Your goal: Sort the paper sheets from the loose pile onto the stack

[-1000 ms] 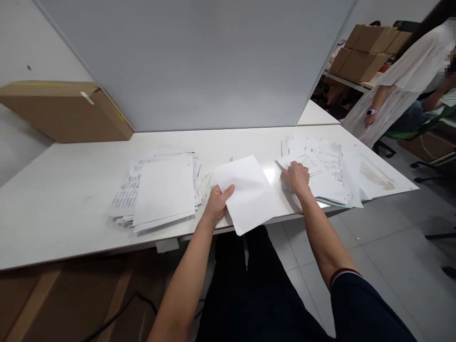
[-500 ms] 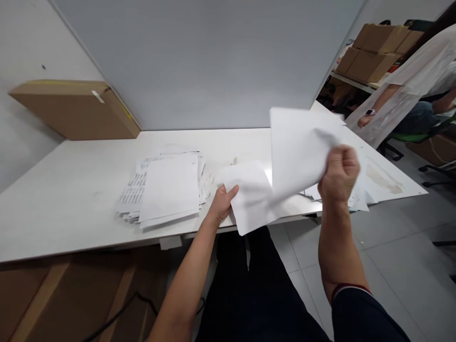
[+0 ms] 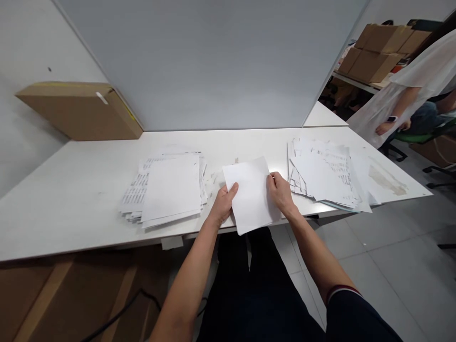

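Note:
Blank-faced white sheets of paper (image 3: 250, 197) are held at the table's front edge, slightly tilted, between both hands. My left hand (image 3: 223, 202) is closed on their left side, its thumb lying on top. On the right side, my right hand (image 3: 280, 190) pinches the edge of the sheets. How many sheets are in the hands, I cannot tell. To the left lies a stack of papers (image 3: 173, 190), a blank sheet on top and printed ones poking out. To the right is a looser pile of papers (image 3: 322, 173), some with print or drawings.
The white table (image 3: 89, 190) runs along a grey partition (image 3: 213, 66). A flat cardboard box (image 3: 81, 111) leans at the back left. Beyond the right end, a person (image 3: 409, 95) stands near stacked cardboard boxes (image 3: 377, 52) and a green chair (image 3: 416, 137).
My right hand took a sheet from the right pile, swung it up, and brought it onto the sheets in my left hand. My left hand stayed nearly in place.

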Demonstrator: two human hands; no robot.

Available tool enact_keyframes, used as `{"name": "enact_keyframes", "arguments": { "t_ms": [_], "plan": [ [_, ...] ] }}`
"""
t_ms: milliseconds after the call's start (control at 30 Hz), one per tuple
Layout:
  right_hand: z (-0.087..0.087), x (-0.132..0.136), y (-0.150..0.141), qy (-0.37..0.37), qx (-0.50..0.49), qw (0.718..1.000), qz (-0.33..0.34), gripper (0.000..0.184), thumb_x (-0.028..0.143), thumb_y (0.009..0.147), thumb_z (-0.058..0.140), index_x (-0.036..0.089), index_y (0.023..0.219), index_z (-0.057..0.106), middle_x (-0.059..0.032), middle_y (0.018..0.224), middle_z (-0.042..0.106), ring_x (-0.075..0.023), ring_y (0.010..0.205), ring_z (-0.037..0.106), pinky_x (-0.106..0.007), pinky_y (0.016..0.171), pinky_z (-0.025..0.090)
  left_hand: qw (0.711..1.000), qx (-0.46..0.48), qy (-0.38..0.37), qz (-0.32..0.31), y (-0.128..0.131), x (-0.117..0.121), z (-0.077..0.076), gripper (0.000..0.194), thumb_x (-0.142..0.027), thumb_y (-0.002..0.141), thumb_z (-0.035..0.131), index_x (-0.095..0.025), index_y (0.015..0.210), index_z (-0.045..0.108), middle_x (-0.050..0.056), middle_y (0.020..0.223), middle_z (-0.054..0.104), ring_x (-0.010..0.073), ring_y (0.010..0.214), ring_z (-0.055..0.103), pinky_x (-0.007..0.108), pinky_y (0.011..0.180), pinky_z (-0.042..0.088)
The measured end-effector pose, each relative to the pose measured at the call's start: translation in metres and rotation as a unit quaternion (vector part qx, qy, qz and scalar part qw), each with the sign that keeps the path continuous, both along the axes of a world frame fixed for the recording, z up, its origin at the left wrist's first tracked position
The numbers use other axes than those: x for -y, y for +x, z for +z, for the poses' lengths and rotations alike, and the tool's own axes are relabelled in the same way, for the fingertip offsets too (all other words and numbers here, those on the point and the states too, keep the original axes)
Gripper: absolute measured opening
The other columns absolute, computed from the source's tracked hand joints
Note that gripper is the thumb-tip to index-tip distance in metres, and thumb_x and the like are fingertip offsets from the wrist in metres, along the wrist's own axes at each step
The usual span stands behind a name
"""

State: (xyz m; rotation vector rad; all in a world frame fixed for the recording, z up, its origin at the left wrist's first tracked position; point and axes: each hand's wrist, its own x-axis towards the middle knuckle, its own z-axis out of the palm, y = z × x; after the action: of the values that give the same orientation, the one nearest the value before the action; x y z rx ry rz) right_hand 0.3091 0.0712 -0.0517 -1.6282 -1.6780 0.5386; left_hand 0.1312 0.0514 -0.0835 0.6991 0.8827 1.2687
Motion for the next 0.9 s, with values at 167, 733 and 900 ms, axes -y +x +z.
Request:
{"name": "enact_keyframes", "arguments": {
  "t_ms": [167,733,900],
  "plan": [
    [-0.005,0.0,0.012,-0.035,-0.13,0.991,0.004,0.046,0.051,0.075,0.053,0.019,0.109,0.053,-0.009,0.099,0.062,-0.0195,0.078,0.057,-0.033,0.067,0.044,0.999,0.002,0.041,0.002,0.0,0.001,0.0,0.045,-0.042,0.07,0.067,-0.012,0.103,0.061,0.01,0.092,0.069,0.0213,0.085,0.064,0.034,0.078,0.05],
    [-0.014,0.003,0.004,0.011,-0.323,0.937,0.132,0.034,0.046,0.08,0.05,0.022,0.104,0.051,-0.0068,0.102,0.063,-0.0203,0.093,0.058,-0.035,0.077,0.048,0.961,-0.145,0.189,0.138,-0.005,-0.002,0.009,0.03,-0.04,0.074,0.062,-0.021,0.096,0.064,0.002,0.082,0.065,0.0131,0.076,0.058,0.025,0.073,0.045],
    [-0.011,0.006,0.003,0.015,-0.327,0.933,0.149,0.034,0.044,0.079,0.053,0.023,0.106,0.054,-0.0052,0.097,0.064,-0.0195,0.091,0.059,-0.035,0.079,0.048,0.95,-0.175,0.182,0.181,0.001,-0.004,0.007,0.025,-0.042,0.076,0.059,-0.019,0.088,0.063,-0.001,0.069,0.058,0.0118,0.071,0.054,0.021,0.068,0.042]
  ]
}}
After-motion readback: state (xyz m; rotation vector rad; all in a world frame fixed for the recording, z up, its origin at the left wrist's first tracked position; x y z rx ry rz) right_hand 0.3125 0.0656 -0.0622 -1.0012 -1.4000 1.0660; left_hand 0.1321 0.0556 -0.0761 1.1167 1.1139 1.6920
